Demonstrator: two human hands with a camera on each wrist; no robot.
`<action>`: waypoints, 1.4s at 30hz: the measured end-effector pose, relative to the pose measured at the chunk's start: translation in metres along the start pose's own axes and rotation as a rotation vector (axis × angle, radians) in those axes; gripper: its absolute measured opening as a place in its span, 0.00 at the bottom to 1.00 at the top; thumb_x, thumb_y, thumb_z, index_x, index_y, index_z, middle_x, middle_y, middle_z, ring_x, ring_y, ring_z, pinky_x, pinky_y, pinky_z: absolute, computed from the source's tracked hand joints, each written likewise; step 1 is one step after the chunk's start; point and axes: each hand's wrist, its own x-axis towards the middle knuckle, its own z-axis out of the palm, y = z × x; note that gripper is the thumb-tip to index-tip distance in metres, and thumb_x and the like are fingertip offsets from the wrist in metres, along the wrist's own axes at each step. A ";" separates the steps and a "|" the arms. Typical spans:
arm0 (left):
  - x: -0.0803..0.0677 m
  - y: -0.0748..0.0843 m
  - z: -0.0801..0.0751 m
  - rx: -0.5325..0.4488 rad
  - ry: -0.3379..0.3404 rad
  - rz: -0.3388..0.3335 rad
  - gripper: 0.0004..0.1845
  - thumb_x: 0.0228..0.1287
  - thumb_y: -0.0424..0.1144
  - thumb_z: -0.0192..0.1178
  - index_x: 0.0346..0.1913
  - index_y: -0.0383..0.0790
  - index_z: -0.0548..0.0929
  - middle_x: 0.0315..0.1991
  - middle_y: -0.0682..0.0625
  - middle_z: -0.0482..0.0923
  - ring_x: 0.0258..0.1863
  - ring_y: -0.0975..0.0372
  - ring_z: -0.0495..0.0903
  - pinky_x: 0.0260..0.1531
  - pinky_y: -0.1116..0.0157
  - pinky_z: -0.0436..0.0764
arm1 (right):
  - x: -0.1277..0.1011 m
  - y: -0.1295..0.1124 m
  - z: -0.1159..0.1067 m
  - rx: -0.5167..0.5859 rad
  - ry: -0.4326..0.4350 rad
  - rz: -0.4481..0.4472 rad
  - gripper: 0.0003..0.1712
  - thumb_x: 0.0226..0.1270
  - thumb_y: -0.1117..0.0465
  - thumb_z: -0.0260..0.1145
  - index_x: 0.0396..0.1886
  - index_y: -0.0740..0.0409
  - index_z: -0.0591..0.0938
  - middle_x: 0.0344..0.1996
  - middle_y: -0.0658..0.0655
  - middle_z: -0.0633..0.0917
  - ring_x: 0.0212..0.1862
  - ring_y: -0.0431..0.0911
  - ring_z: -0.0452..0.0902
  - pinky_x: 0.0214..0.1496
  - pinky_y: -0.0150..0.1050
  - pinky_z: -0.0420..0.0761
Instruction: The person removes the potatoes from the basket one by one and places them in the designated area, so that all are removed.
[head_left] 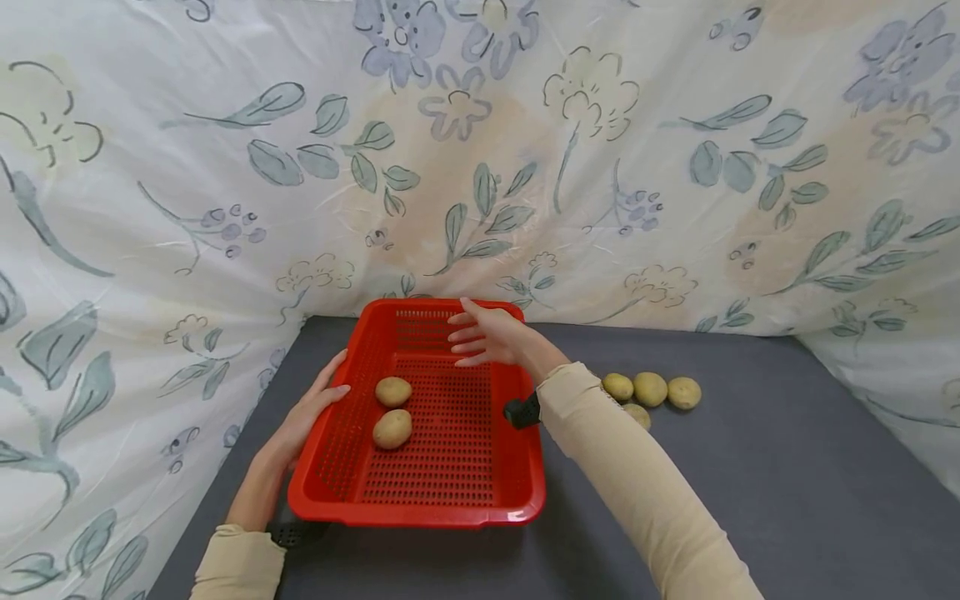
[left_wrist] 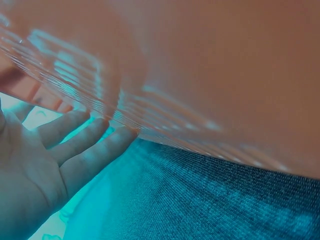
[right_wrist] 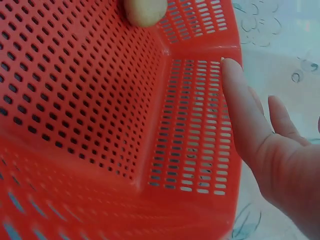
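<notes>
the head camera looks forward and down from above the table [head_left: 750,500], far enough to take in the whole red basket [head_left: 450,492] at 6 o'clock and the flowered sheet [head_left: 225,167] behind. the left wrist camera sits very close under the basket's outer wall [left_wrist: 225,75], facing up past the left hand [left_wrist: 45,165] at 8 o'clock. the right wrist camera looks close into the basket's far corner [right_wrist: 167,50], with the right hand [right_wrist: 270,160] at 4 o'clock. all three views share the basket.
</notes>
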 end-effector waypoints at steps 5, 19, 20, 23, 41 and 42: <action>0.001 0.000 0.000 0.006 0.006 0.002 0.34 0.77 0.44 0.41 0.76 0.56 0.36 0.72 0.40 0.43 0.57 0.50 0.69 0.46 0.56 0.76 | 0.005 0.005 0.006 -0.014 0.002 0.010 0.30 0.76 0.45 0.47 0.66 0.63 0.69 0.59 0.68 0.73 0.60 0.61 0.69 0.50 0.51 0.77; 0.001 -0.003 0.000 -0.030 -0.005 -0.002 0.34 0.77 0.44 0.41 0.76 0.57 0.37 0.72 0.40 0.43 0.57 0.49 0.69 0.46 0.55 0.76 | 0.015 0.016 0.023 -0.022 -0.048 0.030 0.32 0.77 0.45 0.45 0.67 0.64 0.67 0.61 0.70 0.70 0.62 0.62 0.66 0.52 0.51 0.76; 0.001 -0.004 0.000 -0.033 -0.008 -0.002 0.34 0.77 0.44 0.42 0.76 0.57 0.37 0.72 0.40 0.43 0.57 0.49 0.68 0.47 0.55 0.76 | 0.016 0.017 0.024 -0.022 -0.056 0.032 0.32 0.77 0.45 0.45 0.68 0.64 0.67 0.62 0.70 0.69 0.63 0.62 0.65 0.52 0.51 0.76; 0.001 -0.004 0.000 -0.029 -0.005 -0.003 0.34 0.77 0.44 0.42 0.76 0.57 0.37 0.72 0.40 0.44 0.57 0.49 0.68 0.47 0.55 0.76 | 0.018 0.020 0.029 -0.028 -0.060 0.031 0.33 0.77 0.44 0.45 0.68 0.65 0.67 0.62 0.70 0.69 0.62 0.62 0.66 0.51 0.51 0.76; 0.001 -0.002 -0.002 -0.021 0.015 -0.016 0.34 0.77 0.44 0.42 0.76 0.57 0.38 0.72 0.39 0.46 0.56 0.47 0.69 0.46 0.55 0.77 | 0.025 0.029 0.050 -0.067 -0.062 0.046 0.32 0.76 0.44 0.46 0.66 0.64 0.70 0.60 0.69 0.72 0.62 0.62 0.66 0.51 0.51 0.76; 0.001 -0.002 -0.002 -0.022 0.015 -0.017 0.34 0.77 0.44 0.42 0.76 0.57 0.38 0.72 0.39 0.46 0.56 0.47 0.69 0.46 0.55 0.77 | 0.025 0.029 0.051 -0.067 -0.063 0.048 0.32 0.76 0.44 0.46 0.66 0.64 0.70 0.61 0.70 0.71 0.62 0.62 0.66 0.52 0.51 0.76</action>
